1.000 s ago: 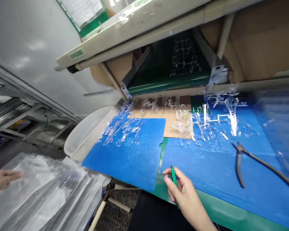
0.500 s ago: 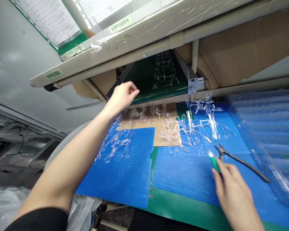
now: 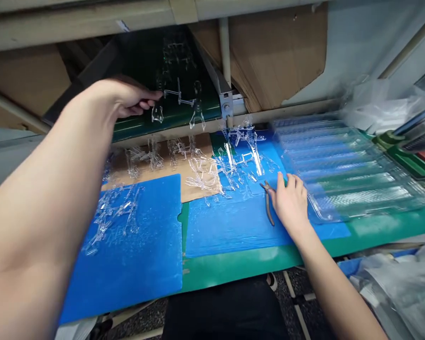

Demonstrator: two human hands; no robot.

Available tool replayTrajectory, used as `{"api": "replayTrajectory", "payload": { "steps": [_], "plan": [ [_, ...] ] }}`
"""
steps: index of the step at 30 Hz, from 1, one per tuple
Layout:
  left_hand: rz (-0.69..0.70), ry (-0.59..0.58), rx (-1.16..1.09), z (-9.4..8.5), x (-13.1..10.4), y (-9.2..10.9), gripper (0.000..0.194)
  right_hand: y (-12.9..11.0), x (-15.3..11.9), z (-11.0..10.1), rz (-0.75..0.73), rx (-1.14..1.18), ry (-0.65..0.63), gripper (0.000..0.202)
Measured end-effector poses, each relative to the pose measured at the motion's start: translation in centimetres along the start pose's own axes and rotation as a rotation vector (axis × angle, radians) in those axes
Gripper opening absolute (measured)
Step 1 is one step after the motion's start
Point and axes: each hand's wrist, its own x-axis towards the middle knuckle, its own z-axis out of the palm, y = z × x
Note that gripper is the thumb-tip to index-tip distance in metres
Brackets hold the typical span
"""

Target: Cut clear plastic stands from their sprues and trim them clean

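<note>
Pinching narrowly, the left hand [image 3: 132,97] holds a clear plastic frame [image 3: 179,98].

The head camera looks from above the near side of the green table [image 3: 233,270] — close, facing forward and down across it.

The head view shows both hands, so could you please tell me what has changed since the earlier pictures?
The left hand, at first far out left, went over to the green belt and now pinches a clear plastic part. The right hand moved right and forward to the pliers; whether it still holds its green tool is unclear. The pliers stayed on the blue sheets.
</note>
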Motion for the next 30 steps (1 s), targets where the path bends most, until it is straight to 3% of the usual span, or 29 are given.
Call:
{"api": "replayTrajectory", "payload": {
  "steps": [3,5,9,13,16,19,23,24,26,28,30],
  "plan": [
    [0.009,-0.065,-0.135,-1.0,-6.9,-4.9,0.039,-1.2,-2.9,-0.4,-0.038,-0.01,-0.092,0.079],
    [0.059,-0.029,-0.232,-0.3,-12.9,-9.1,0.039,-1.6,-4.2,-0.5,-0.036,-0.02,-0.16,0.083],
    [-0.006,-0.007,-0.413,4.2,-24.6,-16.8,0.031,-1.5,-5.4,-0.7,0.004,-0.033,-0.27,0.071],
    [-0.099,0.025,-0.673,9.5,-32.1,-21.1,0.032,-1.0,-6.3,-1.0,0.004,-0.027,-0.347,0.07],
    [-0.135,0.089,-0.786,12.0,-34.9,-22.1,0.032,-0.8,-6.7,-1.0,-0.013,-0.024,-0.365,0.054],
    [-0.147,0.101,-0.901,13.2,-36.7,-22.4,0.036,-1.5,-8.1,-1.5,0.002,0.012,-0.313,0.04],
    [-0.168,0.085,-1.006,13.9,-38.2,-22.7,0.045,-4.2,-14.3,-4.3,-0.014,0.219,-0.253,0.03],
    [-0.176,0.08,-1.017,14.0,-38.5,-22.8,0.046,-5.2,-16.4,-5.2,-0.014,0.493,-0.237,0.025],
    [-0.183,0.073,-1.02,14.0,-39.0,-23.2,0.047,-7.7,-20.4,-6.8,-0.115,0.922,-0.392,0.02],
    [-0.17,0.061,-1.014,14.0,-39.6,-23.4,0.047,-10.5,-22.8,-7.4,-0.231,0.994,-0.649,0.02],
    [-0.151,0.031,-1.018,13.9,-40.2,-23.5,0.047,-13.0,-23.3,-7.0,-0.265,0.943,-0.821,0.023]
  ]
}}
